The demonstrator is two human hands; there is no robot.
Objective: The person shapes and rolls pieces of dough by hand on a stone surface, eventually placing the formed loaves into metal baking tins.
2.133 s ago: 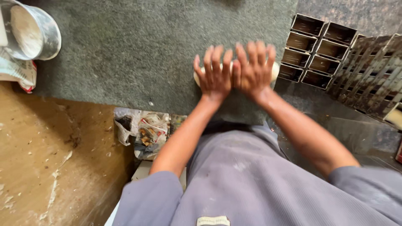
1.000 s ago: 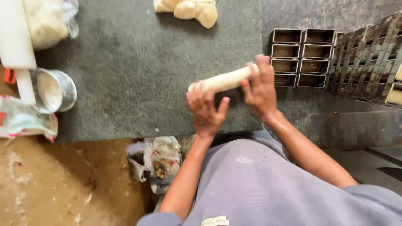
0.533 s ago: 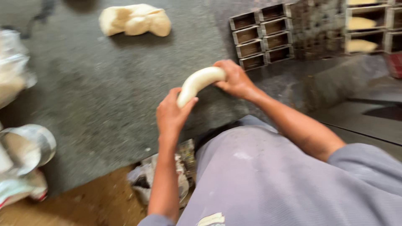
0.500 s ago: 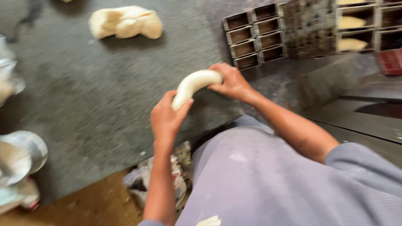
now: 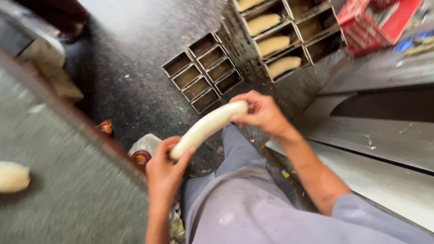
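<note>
Gripping a long roll of pale dough (image 5: 209, 129) at both ends, I am holding it in the air in front of my body, clear of every surface. My left hand (image 5: 165, 169) is closing around the lower end, thumb pressing up against the tip and fingers wrapping behind it. My right hand (image 5: 261, 113) is pinching the upper end, fingertips curling over the top and thumb underneath. The roll is slanting upward from left to right and is bowing slightly along its length.

Below the roll my grey trousers (image 5: 239, 199) are showing, dusted with faint pale marks. Just beyond my right hand, a block of empty joined loaf tins (image 5: 203, 72) is sitting on the dark speckled floor (image 5: 131, 86). Further off, a second set of tins (image 5: 289, 36) is holding shaped dough pieces. A red crate (image 5: 375, 18) is standing at the upper right, beside a metal ledge (image 5: 384, 149). To the left, the grey worktop (image 5: 54, 180) is carrying a small dough lump (image 5: 12, 177) at its edge. A crumpled wrapper (image 5: 143, 151) is lying on the floor near my left hand.
</note>
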